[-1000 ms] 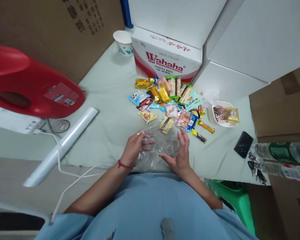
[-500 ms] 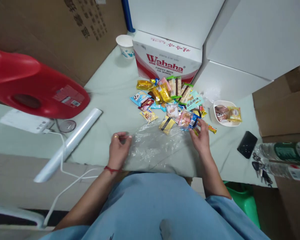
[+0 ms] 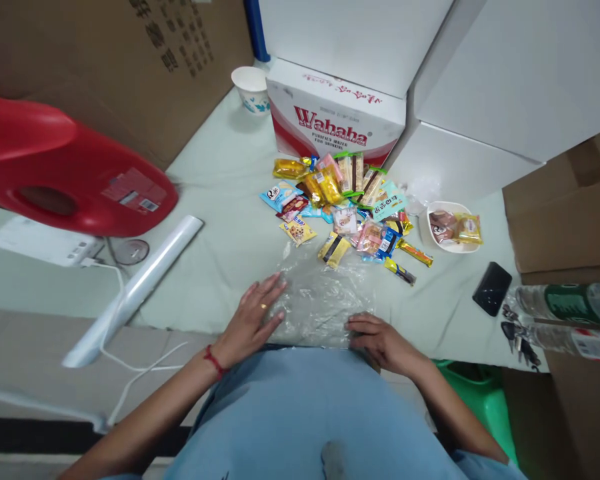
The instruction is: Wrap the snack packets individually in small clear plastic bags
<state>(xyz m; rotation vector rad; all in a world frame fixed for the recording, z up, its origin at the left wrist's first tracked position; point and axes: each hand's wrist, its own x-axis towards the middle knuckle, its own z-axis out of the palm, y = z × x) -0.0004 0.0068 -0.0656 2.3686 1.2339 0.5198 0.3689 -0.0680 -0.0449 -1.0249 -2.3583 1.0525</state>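
Observation:
A clear plastic bag [image 3: 323, 300] lies flat and wrinkled at the front of the table. My left hand [image 3: 253, 317] is open, with spread fingers resting on the bag's left side. At its lower right edge, my right hand [image 3: 384, 341] touches the plastic with its fingers stretched leftward. Just beyond the bag is a pile of wrapped snacks, among them a yellow packet [image 3: 334, 250], a biscuit packet [image 3: 298, 230] and a blue packet [image 3: 389, 242]. A slim yellow-and-dark snack stick [image 3: 400, 271] lies to the right of the bag.
Behind the snacks stands a Wahaba-style printed water carton [image 3: 330, 127] beside a paper cup [image 3: 253, 90]. A white bowl [image 3: 453, 247] with packets, a black phone [image 3: 493, 289], keys [image 3: 523, 343] and plastic bottles [image 3: 570, 303] are rightward. Leftward are a red jug [image 3: 75, 173] and a film roll [image 3: 135, 290].
My right hand has left the blue packet and come down to the bag's lower right edge. The snack stick now lies uncovered. My left hand has opened and moved right onto the plastic.

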